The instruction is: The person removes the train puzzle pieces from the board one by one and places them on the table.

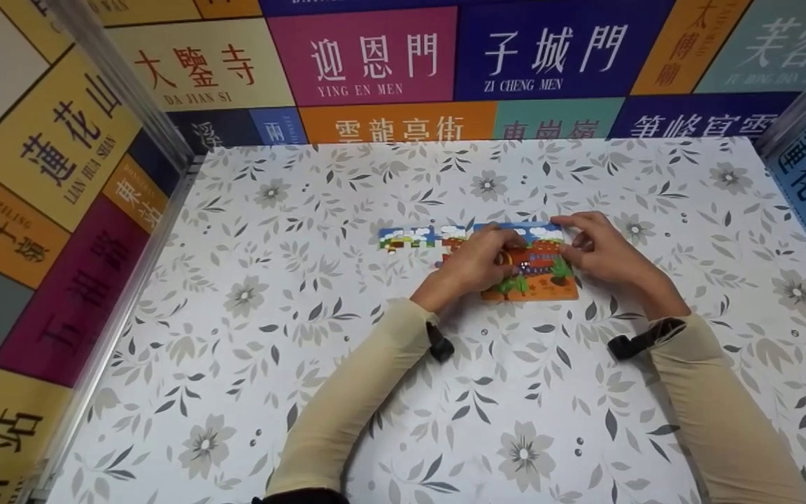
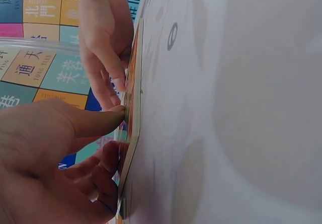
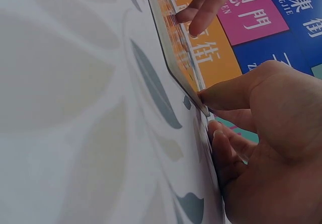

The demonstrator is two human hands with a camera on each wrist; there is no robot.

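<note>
A thin jigsaw puzzle [image 1: 530,285] with a colourful cartoon picture lies on the table. Its lower part is orange, with green plants, and blue sky with white clouds runs along the top. A stepped section of joined pieces [image 1: 406,236] extends to its left. My left hand [image 1: 471,260] reaches over the puzzle, its thumb pressing the picture and its fingers loosely bent; whether a single piece lies beneath them is hidden. My right hand [image 1: 602,252] holds the puzzle's right edge near the upper corner, its thumb [image 3: 226,94] touching that edge in the right wrist view.
The table [image 1: 375,392] has a white cover printed with grey flowers and leaves. Colourful panels [image 1: 368,59] with Chinese lettering stand behind it and along both sides. Each sleeve cuff carries a small black wrist device, such as the right one [image 1: 630,345].
</note>
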